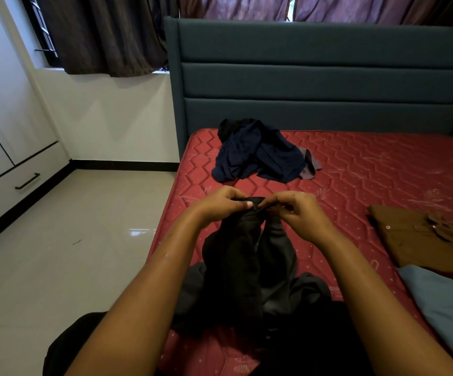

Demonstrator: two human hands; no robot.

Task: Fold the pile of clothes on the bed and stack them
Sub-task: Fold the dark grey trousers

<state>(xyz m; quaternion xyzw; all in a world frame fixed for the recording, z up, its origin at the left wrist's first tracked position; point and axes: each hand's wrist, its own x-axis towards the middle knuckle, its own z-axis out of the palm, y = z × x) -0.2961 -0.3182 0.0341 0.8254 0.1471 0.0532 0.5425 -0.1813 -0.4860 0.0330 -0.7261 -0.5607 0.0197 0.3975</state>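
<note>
Black garment, lower folds indistinct in shadow

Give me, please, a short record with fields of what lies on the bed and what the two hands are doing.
held item: black fabric garment, hanging from its top edge, lower part bunched at the bed's near edge
left hand: pinches the garment's top edge
right hand: pinches the same edge, close beside the left
unfolded pile: crumpled navy blue clothes, near the padded teal headboard
set aside: brown buttoned shirt, lying flat at the right; blue-grey cloth nearer, partly out of frame
surface: red quilted mattress
</note>
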